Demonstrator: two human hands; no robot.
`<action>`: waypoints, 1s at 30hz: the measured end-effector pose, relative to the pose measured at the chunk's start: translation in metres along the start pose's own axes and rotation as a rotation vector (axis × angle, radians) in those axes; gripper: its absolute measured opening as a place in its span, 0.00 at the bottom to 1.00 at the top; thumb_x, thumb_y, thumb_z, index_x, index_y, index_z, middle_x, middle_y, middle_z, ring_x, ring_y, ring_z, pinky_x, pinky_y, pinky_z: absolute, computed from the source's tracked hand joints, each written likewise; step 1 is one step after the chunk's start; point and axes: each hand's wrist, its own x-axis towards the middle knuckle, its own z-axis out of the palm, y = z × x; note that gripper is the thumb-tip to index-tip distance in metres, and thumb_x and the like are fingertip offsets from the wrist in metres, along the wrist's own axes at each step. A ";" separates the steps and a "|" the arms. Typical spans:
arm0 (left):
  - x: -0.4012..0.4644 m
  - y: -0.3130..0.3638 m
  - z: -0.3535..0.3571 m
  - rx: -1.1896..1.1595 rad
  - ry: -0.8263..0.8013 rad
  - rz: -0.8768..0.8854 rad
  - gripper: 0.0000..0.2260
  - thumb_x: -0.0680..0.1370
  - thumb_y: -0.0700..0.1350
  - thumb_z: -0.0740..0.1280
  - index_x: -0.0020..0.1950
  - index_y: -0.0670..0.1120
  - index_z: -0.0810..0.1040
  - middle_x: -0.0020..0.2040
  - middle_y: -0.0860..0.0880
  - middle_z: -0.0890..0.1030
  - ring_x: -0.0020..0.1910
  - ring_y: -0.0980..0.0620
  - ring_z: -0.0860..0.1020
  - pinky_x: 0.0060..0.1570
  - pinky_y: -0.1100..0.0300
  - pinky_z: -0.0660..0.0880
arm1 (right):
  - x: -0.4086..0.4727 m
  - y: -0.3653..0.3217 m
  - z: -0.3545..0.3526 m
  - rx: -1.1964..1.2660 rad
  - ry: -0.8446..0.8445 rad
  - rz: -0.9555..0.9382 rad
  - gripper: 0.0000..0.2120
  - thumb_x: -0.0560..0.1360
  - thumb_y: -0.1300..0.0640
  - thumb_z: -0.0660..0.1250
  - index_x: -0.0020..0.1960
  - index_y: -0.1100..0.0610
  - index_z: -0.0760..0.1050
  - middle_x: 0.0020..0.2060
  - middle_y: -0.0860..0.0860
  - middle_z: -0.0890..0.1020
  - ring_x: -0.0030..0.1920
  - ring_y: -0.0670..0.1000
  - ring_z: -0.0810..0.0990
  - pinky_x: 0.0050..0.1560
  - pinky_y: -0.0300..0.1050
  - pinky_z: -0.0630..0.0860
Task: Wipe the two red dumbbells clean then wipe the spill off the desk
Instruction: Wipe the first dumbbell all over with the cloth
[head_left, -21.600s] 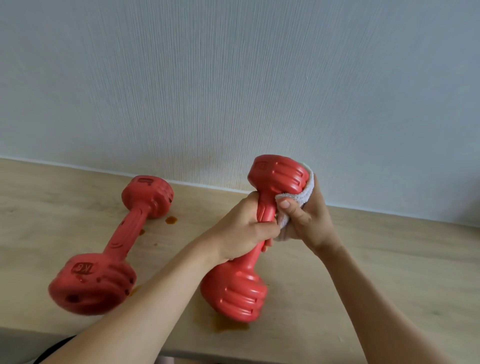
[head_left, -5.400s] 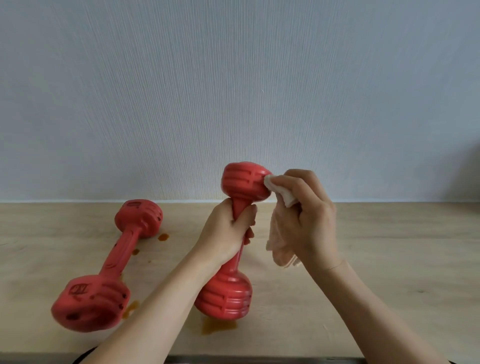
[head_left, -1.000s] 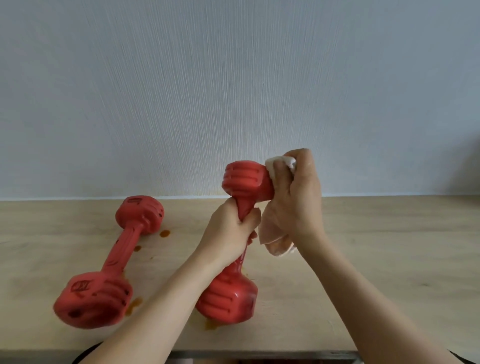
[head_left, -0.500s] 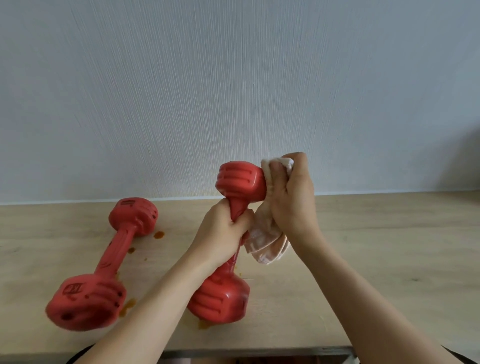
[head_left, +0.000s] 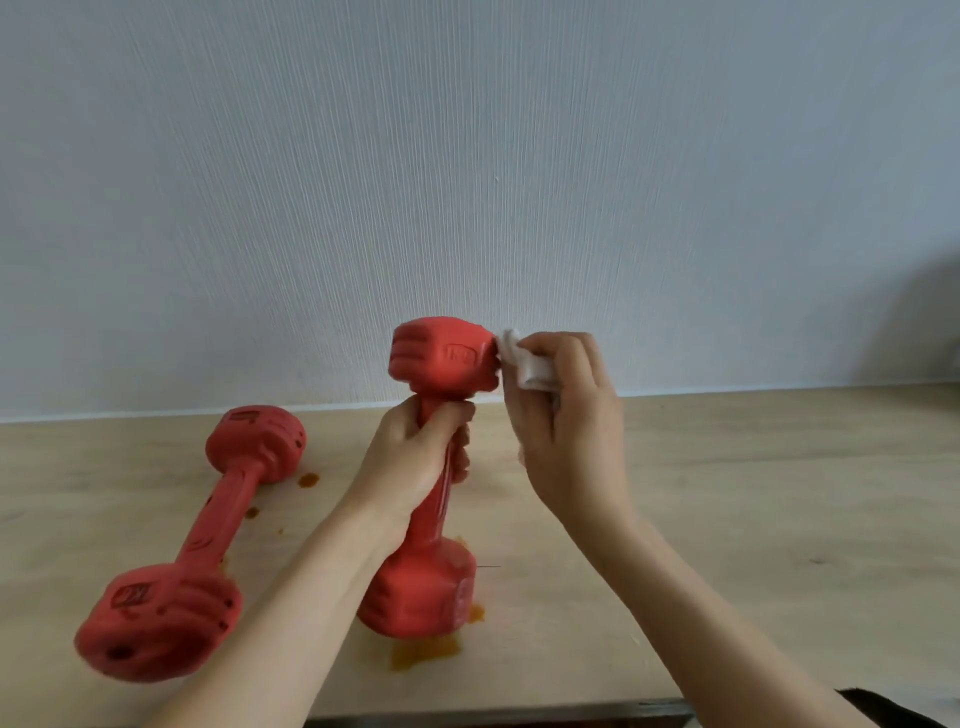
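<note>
Red dumbbell (head_left: 441, 364) gripped upright, left hand (head_left: 415, 457) fisted

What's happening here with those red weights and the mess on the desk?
A person is cleaning. The left hand grips the handle of a red plastic dumbbell standing on end, while the right hand presses a small white cloth against its top head. A second red dumbbell lies on the light wooden desk, with orange-brown spill spots not yet wiped.
</note>
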 end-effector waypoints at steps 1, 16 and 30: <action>-0.001 0.001 -0.001 0.034 0.023 0.014 0.10 0.76 0.40 0.65 0.35 0.43 0.73 0.26 0.49 0.72 0.21 0.56 0.71 0.23 0.65 0.68 | -0.002 -0.002 0.001 -0.070 -0.007 -0.076 0.04 0.76 0.65 0.66 0.51 0.62 0.75 0.46 0.53 0.76 0.42 0.55 0.77 0.40 0.43 0.72; 0.001 -0.004 0.004 0.435 0.156 0.237 0.12 0.74 0.41 0.65 0.31 0.42 0.72 0.21 0.51 0.73 0.19 0.56 0.72 0.25 0.64 0.69 | 0.009 -0.006 -0.009 -0.388 -0.028 -0.133 0.12 0.76 0.54 0.59 0.45 0.61 0.76 0.38 0.55 0.77 0.37 0.59 0.75 0.29 0.50 0.72; 0.000 -0.004 0.004 0.484 0.113 0.299 0.11 0.73 0.42 0.65 0.31 0.40 0.73 0.21 0.50 0.73 0.19 0.56 0.72 0.25 0.63 0.69 | 0.009 -0.004 -0.012 -0.305 -0.128 0.035 0.10 0.73 0.60 0.59 0.47 0.63 0.76 0.42 0.58 0.78 0.41 0.60 0.76 0.39 0.45 0.67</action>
